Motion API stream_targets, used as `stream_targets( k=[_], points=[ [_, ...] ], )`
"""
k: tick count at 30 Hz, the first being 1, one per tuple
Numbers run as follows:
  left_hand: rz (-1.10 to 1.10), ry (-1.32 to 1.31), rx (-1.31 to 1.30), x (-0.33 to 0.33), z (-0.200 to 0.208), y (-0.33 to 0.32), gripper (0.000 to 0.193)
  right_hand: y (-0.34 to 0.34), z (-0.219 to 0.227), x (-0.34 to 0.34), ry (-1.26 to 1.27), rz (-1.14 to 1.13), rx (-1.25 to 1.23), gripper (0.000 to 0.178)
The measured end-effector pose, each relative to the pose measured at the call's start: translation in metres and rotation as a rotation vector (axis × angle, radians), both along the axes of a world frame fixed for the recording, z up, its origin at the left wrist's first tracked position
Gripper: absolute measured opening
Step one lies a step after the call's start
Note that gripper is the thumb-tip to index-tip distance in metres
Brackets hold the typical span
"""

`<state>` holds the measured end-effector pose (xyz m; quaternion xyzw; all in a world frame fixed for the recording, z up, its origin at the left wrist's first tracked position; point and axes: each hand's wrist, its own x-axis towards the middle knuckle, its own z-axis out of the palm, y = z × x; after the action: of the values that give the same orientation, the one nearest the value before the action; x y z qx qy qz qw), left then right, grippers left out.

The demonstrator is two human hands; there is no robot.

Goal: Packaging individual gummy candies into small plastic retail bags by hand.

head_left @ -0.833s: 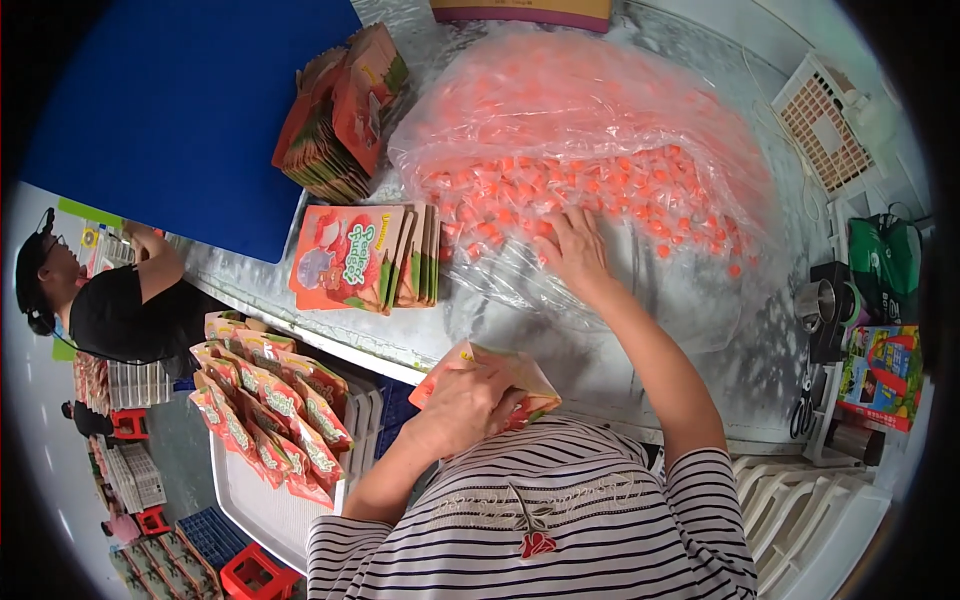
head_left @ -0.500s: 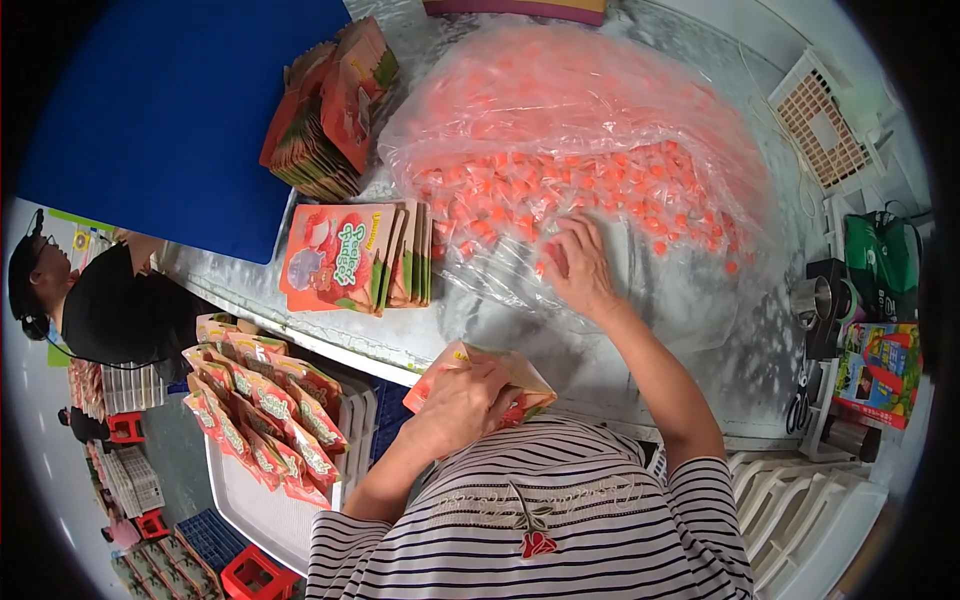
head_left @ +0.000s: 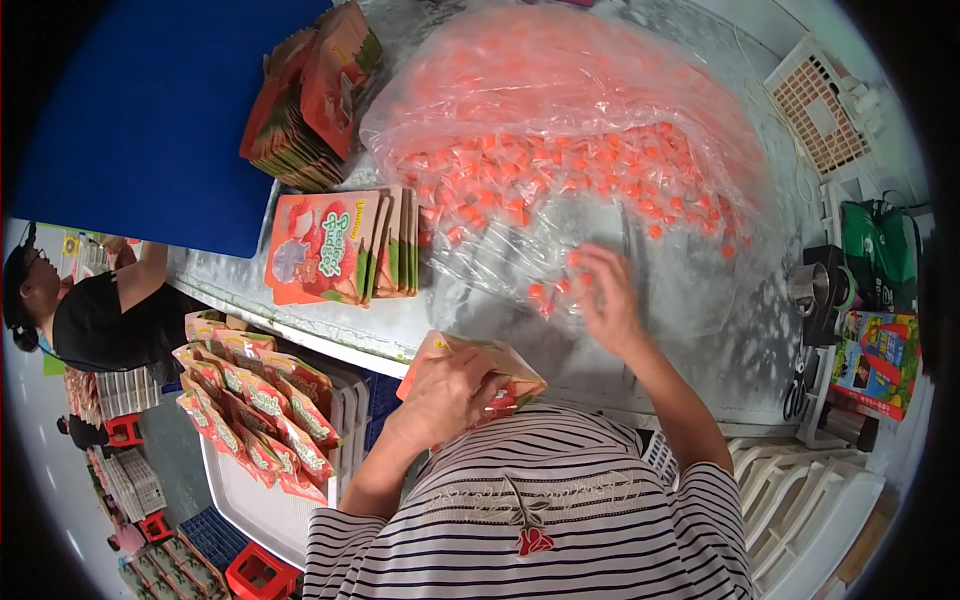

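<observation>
My left hand is closed on a red and green flat pouch, held against my front at the table's edge. My right hand hovers over the table with its fingers apart and slightly smeared by motion. Beside its fingers, a few orange-red wrapped candies lie on clear plastic, and one more shows at the fingertips. Beyond is a big clear plastic bag, its mouth spread open over a heap of the same candies.
Stacks of flat pouches stand left of the bag, near a blue board. Filled pouches stand in a white tray at lower left. A co-worker works beyond. Scissors hang at right.
My right hand has drawn back from the heap toward me, and a few candies now lie apart from it on the plastic. My left hand still holds the pouch. The view has shifted slightly.
</observation>
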<state>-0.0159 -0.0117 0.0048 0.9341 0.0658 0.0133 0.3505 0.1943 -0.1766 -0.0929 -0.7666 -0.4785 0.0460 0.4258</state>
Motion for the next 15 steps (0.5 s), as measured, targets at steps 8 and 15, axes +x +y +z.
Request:
stream_targets(
  k=[8,15],
  points=[
    [-0.002,-0.037,0.009,0.003,0.000,0.002,0.016,0.002,-0.001,0.012,0.042,-0.188,0.000,0.051],
    [-0.001,-0.050,0.017,-0.001,0.000,-0.001,0.017,0.035,-0.014,-0.026,-0.305,0.069,-0.130,0.048]
  ],
)
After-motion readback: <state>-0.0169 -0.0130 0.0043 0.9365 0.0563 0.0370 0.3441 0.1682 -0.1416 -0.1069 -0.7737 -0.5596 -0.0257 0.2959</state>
